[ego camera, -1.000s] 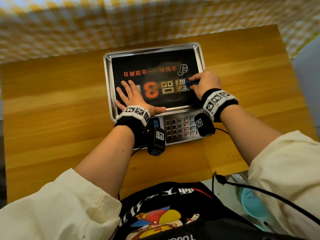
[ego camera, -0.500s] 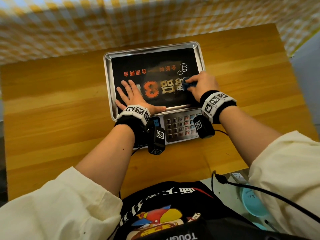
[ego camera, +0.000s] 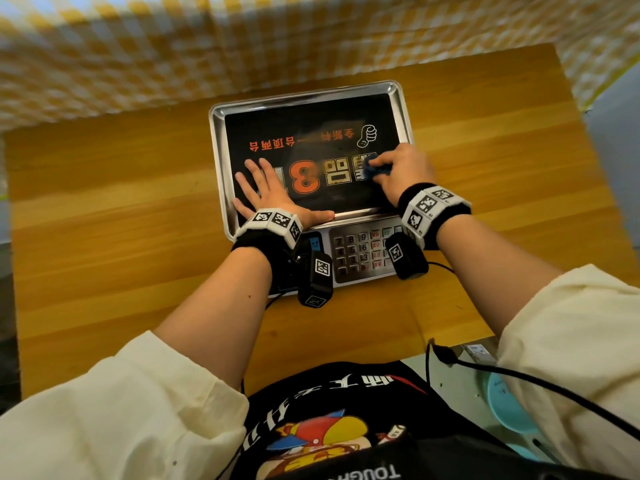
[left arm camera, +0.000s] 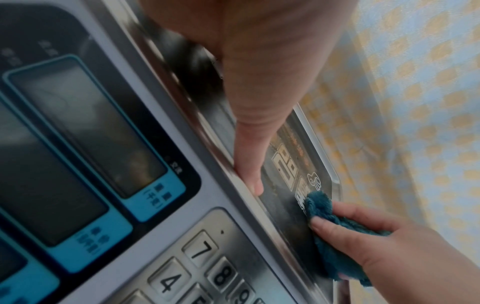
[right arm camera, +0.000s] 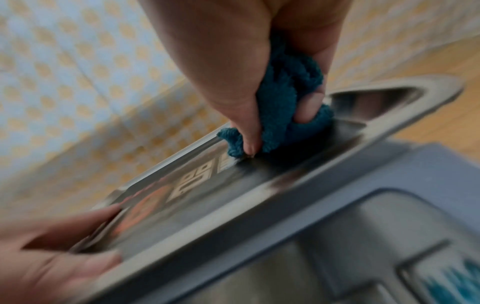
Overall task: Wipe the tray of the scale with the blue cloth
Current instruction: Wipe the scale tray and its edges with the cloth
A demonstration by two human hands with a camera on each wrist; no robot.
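The scale's steel tray (ego camera: 216, 157) (left arm camera: 335, 181) (right arm camera: 389, 96) lies on the wooden table, its floor covered by a black printed sheet. My right hand (ego camera: 401, 171) (right arm camera: 254, 86) grips a bunched blue cloth (ego camera: 375, 167) (left arm camera: 322, 207) (right arm camera: 283, 107) and presses it onto the tray's right side. My left hand (ego camera: 266, 192) (left arm camera: 259, 82) lies flat with spread fingers on the tray's near left corner, its thumb along the near rim.
The scale's keypad (ego camera: 360, 251) (left arm camera: 202, 267) and blue-framed displays (left arm camera: 85, 131) face me below the tray. A yellow checked cloth (ego camera: 242, 39) hangs behind the table. A pale blue round object (ego camera: 505, 403) and a black cable (ego camera: 519, 379) are at the lower right.
My right hand has slid the blue cloth a short way left across the tray. My left hand has stayed flat on the near left corner.
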